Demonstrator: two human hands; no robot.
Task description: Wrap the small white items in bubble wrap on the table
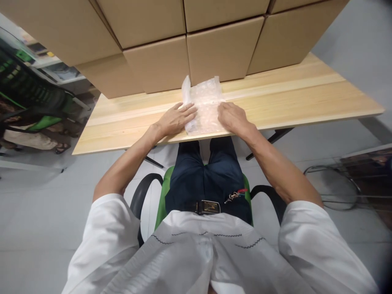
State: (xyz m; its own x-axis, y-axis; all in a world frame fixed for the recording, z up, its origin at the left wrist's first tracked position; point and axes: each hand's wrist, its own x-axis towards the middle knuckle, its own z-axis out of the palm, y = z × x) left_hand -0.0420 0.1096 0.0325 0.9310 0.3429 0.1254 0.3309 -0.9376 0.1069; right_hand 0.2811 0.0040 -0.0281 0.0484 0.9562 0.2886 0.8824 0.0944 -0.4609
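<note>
A sheet of clear bubble wrap (208, 98) lies on the wooden table (275, 102) in front of me, its far left corner curling upward. My left hand (179, 118) rests flat on its left edge, fingers stretched out and a little apart. At the right edge, my right hand (232, 116) is closed with its fingers curled in against the wrap. Whether anything lies inside the wrap, I cannot tell.
Stacked cardboard boxes (223, 51) stand along the far side of the table. Under me is a green chair with black armrests (143, 192). Another chair (24, 81) and a person's sandalled foot (62, 148) are at the left. Coiled cable (333, 188) lies at the right.
</note>
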